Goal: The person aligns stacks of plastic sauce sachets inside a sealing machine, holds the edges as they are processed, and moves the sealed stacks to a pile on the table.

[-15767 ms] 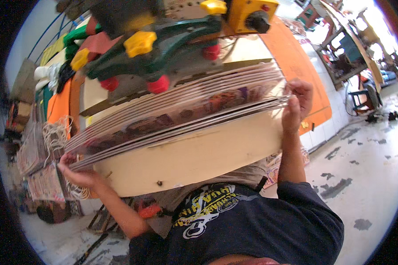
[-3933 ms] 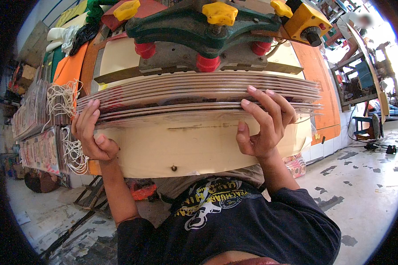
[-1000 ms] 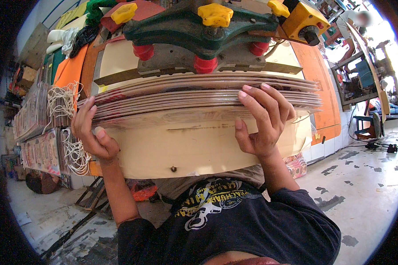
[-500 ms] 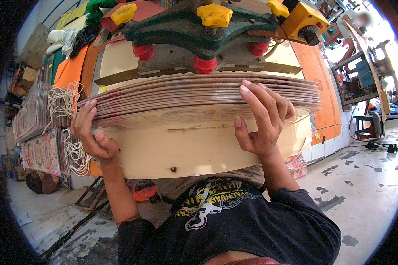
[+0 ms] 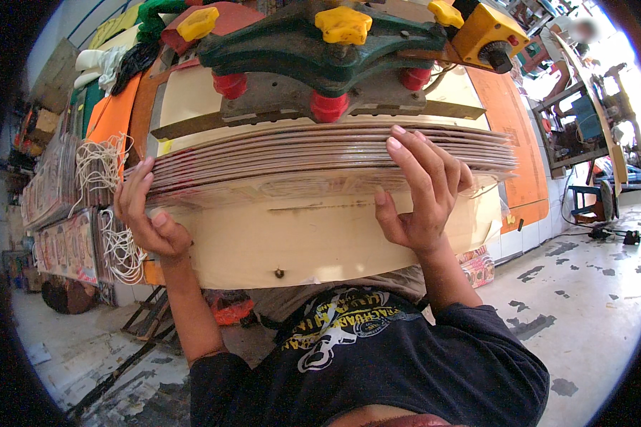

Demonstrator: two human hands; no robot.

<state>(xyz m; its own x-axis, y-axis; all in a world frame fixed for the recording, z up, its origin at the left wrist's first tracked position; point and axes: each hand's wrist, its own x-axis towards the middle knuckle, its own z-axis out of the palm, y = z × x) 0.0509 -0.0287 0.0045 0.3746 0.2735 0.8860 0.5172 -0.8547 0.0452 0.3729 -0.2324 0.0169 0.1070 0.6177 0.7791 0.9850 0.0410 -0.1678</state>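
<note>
A thick stack of flat plastic sheets or bags [image 5: 278, 158], its layered edges facing me, lies across a cream board [image 5: 299, 242]. My left hand [image 5: 149, 217] holds the stack's left end, fingers curled over the edge and thumb apart below. Toward the right end, the fingers of my right hand [image 5: 424, 188] lie over the layers, its thumb lower down in front. Just beyond the stack stands a machine with a dark green clamp frame [image 5: 327, 53], a straight metal bar [image 5: 189, 126] and red cups [image 5: 329, 104]. Most of the stack's far side is hidden.
Yellow star knobs [image 5: 342, 26] top the frame; a yellow control box [image 5: 490, 35] with a black dial sits at its right. At left are bundles of printed sheets [image 5: 68, 245] and white cords [image 5: 121, 245]. Cables and a plug [image 5: 630, 237] lie on the right floor.
The stack's far upper edge sits slightly nearer to me, leaving a little more room before the metal bar. Both hands keep nearly the same place and hold.
</note>
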